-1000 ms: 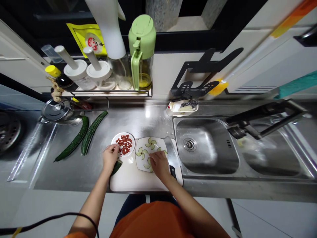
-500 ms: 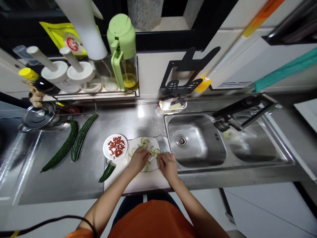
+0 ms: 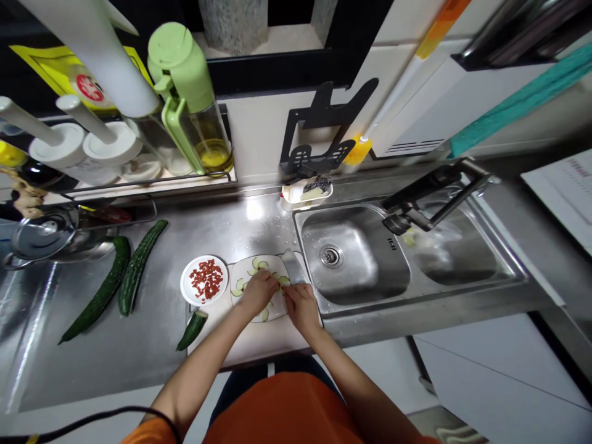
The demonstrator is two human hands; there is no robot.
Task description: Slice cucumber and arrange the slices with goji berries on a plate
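Observation:
Both hands are over a white plate (image 3: 242, 270) of fanned cucumber slices (image 3: 238, 285) that sits on a white cutting board (image 3: 263, 339). My left hand (image 3: 259, 291) rests on the plate's middle with its fingers curled and pinched at the slices. My right hand (image 3: 300, 304) is at the plate's right edge, fingers bent and pinched close to the left hand's fingertips. What the fingertips hold is too small to make out. A small white dish of red goji berries (image 3: 204, 280) stands just left of the plate. A cut cucumber end (image 3: 191, 329) lies at the board's left edge.
Two whole cucumbers (image 3: 115, 280) lie on the steel counter to the left, near a pot lid (image 3: 39, 233). A knife blade (image 3: 293, 266) lies by the plate's right side. A double sink (image 3: 351, 256) with a black faucet (image 3: 428, 197) is to the right. Bottles stand on a rack at the back.
My left hand left the goji berry dish and moved right onto the cucumber plate. My right hand shifted to the plate's right edge. The view swung to the right.

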